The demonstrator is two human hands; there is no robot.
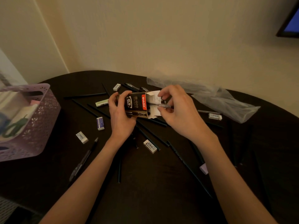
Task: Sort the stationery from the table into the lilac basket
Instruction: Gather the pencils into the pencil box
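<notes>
The left hand (120, 110) grips a black pen box (137, 105), fingers curled round its closed end. At its open flap, the right hand (176, 110) pinches a clear pen (159, 105) between thumb and fingertips.

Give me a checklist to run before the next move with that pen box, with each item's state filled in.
1. Left hand grips the pen box: ok.
2. Box flap is open at the right end: ok.
3. Right hand pinches a clear pen at the box mouth: ok.
4. Whether the pen is going in or coming out: cannot tell.
5. Lilac basket within view at the left of the table, top open: ok.
6. Loose stationery cleared from the table: not ok; erasers and pencils lie scattered.
</notes>
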